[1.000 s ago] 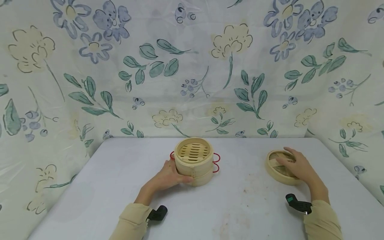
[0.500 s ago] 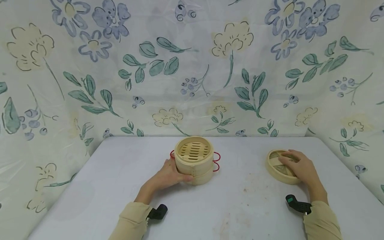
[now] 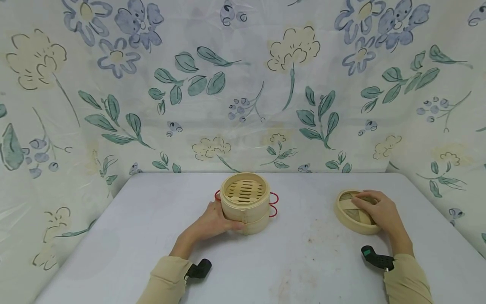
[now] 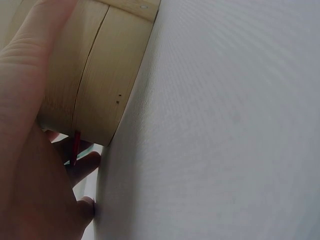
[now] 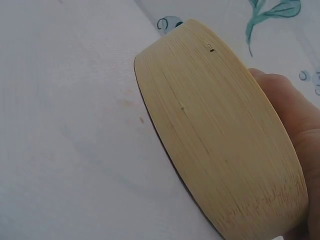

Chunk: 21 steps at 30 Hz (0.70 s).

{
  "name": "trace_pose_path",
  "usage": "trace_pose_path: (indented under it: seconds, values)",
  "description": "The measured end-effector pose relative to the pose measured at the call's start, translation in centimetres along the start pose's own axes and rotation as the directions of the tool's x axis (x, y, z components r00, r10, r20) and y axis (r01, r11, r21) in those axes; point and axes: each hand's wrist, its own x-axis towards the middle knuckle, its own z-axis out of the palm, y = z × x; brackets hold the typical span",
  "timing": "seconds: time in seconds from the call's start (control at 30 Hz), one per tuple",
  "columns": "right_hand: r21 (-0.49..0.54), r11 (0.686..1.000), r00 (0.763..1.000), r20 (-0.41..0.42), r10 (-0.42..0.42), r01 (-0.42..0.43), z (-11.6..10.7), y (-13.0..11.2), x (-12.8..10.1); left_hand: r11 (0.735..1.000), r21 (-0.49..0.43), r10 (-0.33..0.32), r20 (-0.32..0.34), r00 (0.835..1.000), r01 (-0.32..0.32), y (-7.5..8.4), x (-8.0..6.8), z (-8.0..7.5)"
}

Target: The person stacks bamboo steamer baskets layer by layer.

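Observation:
A two-tier round bamboo steamer (image 3: 244,200) with a slotted base inside and red side handles stands on the table, uncovered on top. My left hand (image 3: 212,221) grips its left side, thumb across the front wall; in the left wrist view the thumb lies along the bamboo wall (image 4: 107,75) and other fingers show near a red handle. To the right, the round bamboo lid (image 3: 347,217) lies on the table. Over its top, my right hand (image 3: 381,209) has thumb and fingers at the middle strap. From the right wrist, the lid's rim hides most of that hand.
Both objects are on a white table (image 3: 296,261) with faint brown stains between and in front of them. A floral-patterned sheet (image 3: 243,84) hangs behind and along the sides. Black wrist mounts (image 3: 199,269) stick out from the sleeves.
My right hand's spread fingers have drawn together at the lid's strap, and the lid has shifted very slightly to the left. The left hand and steamer have stayed put.

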Motion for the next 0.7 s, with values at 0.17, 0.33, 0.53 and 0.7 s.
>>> trace_pose_path:
  seconds: [0.17,0.33,0.53,0.7]
  values:
    - [-0.006,1.0,1.0,-0.004,0.003,-0.003,-0.03,-0.19,-0.06,1.0,-0.006,0.016,0.011,1.0,-0.015,0.0,-0.02,-0.04]
    - [-0.015,1.0,1.0,0.004,0.015,-0.015,-0.07,-0.45,-0.07,1.0,-0.005,0.016,0.006,1.0,-0.016,-0.12,-0.01,-0.01]
    - [-0.047,0.998,0.999,0.014,0.033,-0.032,-0.08,-0.63,-0.03,0.999,-0.015,0.038,0.009,0.999,-0.038,0.03,-0.1,-0.05]
    - [-0.074,0.997,0.999,0.006,0.037,-0.037,-0.06,-0.96,0.06,0.998,-0.038,0.058,0.007,0.998,-0.058,0.23,-0.21,-0.07]
